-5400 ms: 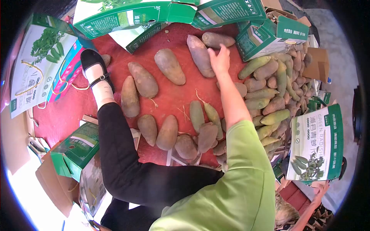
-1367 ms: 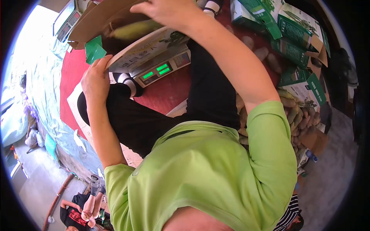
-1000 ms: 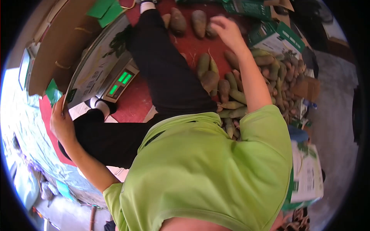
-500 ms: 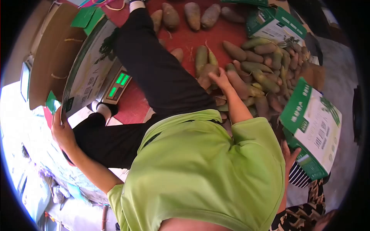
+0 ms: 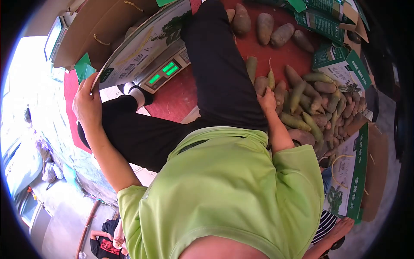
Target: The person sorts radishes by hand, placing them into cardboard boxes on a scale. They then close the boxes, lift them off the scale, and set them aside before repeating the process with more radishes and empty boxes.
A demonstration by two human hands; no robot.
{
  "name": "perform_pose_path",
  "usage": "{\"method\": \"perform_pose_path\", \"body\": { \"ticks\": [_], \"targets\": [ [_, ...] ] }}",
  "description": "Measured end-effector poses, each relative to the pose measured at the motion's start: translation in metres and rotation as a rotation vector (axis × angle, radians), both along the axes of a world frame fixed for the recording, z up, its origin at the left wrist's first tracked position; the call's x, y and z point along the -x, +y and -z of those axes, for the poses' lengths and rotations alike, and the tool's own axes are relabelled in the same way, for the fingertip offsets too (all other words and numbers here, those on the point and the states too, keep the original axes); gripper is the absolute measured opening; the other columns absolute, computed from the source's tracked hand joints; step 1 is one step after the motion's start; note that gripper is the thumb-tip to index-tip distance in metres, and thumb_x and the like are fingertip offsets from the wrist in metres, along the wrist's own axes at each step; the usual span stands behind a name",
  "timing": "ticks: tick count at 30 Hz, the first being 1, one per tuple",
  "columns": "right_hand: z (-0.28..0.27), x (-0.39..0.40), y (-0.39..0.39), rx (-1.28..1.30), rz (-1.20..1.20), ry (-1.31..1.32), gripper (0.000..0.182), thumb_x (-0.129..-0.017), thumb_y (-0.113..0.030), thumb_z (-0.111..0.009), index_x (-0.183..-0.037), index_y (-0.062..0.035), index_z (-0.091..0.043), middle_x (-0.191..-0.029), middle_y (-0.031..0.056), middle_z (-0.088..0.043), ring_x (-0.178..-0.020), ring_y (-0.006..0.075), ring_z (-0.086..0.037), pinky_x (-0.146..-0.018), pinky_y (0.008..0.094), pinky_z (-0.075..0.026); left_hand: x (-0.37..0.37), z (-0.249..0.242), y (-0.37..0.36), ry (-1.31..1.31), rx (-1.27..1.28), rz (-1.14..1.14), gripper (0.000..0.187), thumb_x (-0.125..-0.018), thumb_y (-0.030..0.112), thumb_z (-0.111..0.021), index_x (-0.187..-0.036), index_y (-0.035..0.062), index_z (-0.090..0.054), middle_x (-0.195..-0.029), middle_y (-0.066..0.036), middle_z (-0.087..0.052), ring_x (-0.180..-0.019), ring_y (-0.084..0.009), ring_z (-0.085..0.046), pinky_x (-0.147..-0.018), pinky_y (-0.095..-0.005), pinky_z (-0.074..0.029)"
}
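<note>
My left hand [image 5: 88, 102] grips the near edge of an open cardboard box [image 5: 129, 41] printed with green radish artwork. The box rests on an electronic scale [image 5: 166, 72] whose green digits are lit. My right hand [image 5: 268, 101] is down in a pile of long green-brown radishes [image 5: 317, 105] on the red floor mat, with its fingers curled round one radish [image 5: 260, 85] at the pile's near edge. My black-trousered legs lie between the scale and the pile.
Loose radishes [image 5: 264, 26] lie on the mat [image 5: 174, 97] at the top. Green-and-white cartons [image 5: 340, 64] stand at the upper right. Another person's bare foot [image 5: 340, 226] and a carton [image 5: 351, 175] are at the right. Someone sits at bottom left [image 5: 105, 241].
My right hand put a radish in the box, then swung back to the pile and settled on another radish. My left hand kept hold of the box edge. The carton at right moved lower.
</note>
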State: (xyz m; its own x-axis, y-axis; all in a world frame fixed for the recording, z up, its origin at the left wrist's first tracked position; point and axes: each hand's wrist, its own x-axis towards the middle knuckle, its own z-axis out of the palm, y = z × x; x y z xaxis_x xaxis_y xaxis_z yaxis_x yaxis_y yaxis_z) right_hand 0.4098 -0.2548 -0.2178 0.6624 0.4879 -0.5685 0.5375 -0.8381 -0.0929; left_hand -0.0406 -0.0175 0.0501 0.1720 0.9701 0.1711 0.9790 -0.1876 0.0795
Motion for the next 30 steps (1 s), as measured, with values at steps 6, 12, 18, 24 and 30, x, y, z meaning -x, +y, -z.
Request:
{"method": "perform_pose_path", "body": {
  "ticks": [6,12,18,24,30],
  "targets": [
    [-0.028,-0.008,0.016,-0.030,-0.285,-0.170,0.059,-0.073,-0.026,-0.071,-0.127,-0.0150,-0.049,-0.128,0.0099,-0.049,-0.116,0.0317,-0.047,-0.091,0.0446,-0.043,-0.001,0.000,0.000,-0.002,0.013,-0.005,0.016,-0.087,0.019,-0.058,-0.101,0.0186,-0.067,-0.095,-0.006,-0.066,-0.082,-0.0287,-0.064,-0.070,-0.0368,-0.049],
    [-0.027,-0.022,0.015,-0.053,-0.189,-0.280,0.059,-0.072,-0.026,-0.073,-0.126,-0.0185,-0.049,-0.130,0.0050,-0.045,-0.120,0.0279,-0.043,-0.092,0.0480,-0.042,-0.001,0.001,-0.001,0.013,0.008,-0.010,0.018,-0.086,0.018,-0.059,-0.102,0.0188,-0.067,-0.095,-0.005,-0.067,-0.082,-0.0283,-0.064,-0.070,-0.0364,-0.049],
    [-0.033,-0.031,0.005,-0.006,-0.112,-0.282,0.058,-0.073,-0.028,-0.073,-0.125,-0.0198,-0.049,-0.130,0.0061,-0.046,-0.119,0.0286,-0.044,-0.092,0.0490,-0.042,0.010,0.007,0.001,-0.054,0.040,0.005,0.023,-0.086,0.012,-0.058,-0.107,0.0192,-0.065,-0.099,-0.007,-0.067,-0.085,-0.0280,-0.065,-0.073,-0.0355,-0.050],
    [-0.033,-0.050,-0.007,0.013,0.022,-0.287,0.060,-0.074,-0.026,-0.072,-0.128,-0.0183,-0.047,-0.132,0.0064,-0.045,-0.120,0.0299,-0.043,-0.091,0.0497,-0.042,0.008,0.005,0.001,-0.047,0.056,0.025,0.020,-0.088,0.015,-0.058,-0.106,0.0138,-0.066,-0.097,-0.009,-0.067,-0.086,-0.0279,-0.065,-0.072,-0.0353,-0.049],
    [-0.011,-0.063,-0.011,-0.057,0.432,-0.068,0.087,-0.064,-0.041,-0.078,-0.136,-0.0117,-0.038,-0.135,0.0185,-0.042,-0.124,0.0345,-0.042,-0.100,0.0430,-0.038,0.007,0.005,0.002,-0.002,0.056,-0.006,0.019,-0.088,0.015,-0.058,-0.105,0.0135,-0.066,-0.096,-0.010,-0.067,-0.086,-0.0279,-0.065,-0.072,-0.0345,-0.049]
  ]
}}
